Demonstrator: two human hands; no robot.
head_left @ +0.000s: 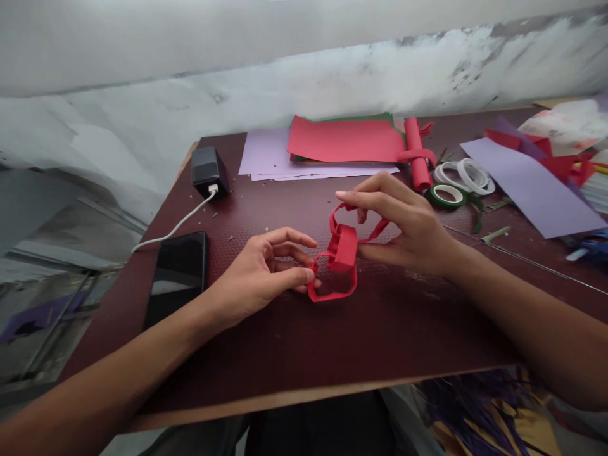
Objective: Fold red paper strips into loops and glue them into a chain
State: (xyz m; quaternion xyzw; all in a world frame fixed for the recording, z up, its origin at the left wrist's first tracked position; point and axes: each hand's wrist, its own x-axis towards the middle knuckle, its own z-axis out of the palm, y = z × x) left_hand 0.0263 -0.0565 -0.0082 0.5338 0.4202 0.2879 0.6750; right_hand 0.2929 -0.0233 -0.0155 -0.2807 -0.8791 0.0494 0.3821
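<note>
One red paper piece [344, 248], mid-frame, seen from where I stand: the person's left hand [278, 263] lightly pinches its lower-left loop [336, 295]; the right hand [399, 218] grips a strip at its upper right. Judgement: light fingertip pressure should keep folds uncrushed. Count: two white tape rolls [486, 180], one green tape roll [446, 206] (right); one phone [178, 272], one black box [208, 170] (left).

Bare maroon tabletop [304, 361] lies open between forearms [156, 358], down to front edge. Red paper piece [346, 248] plugs gap between left hand [268, 266] and right hand [408, 225]. Phone [179, 259] bars left side, black box [207, 167] and white cable [175, 230] beyond. Stacked sheets [346, 140] block rear; open lane runs before them. Tape rolls [487, 183], lilac sheet [532, 187] crowd right.
</note>
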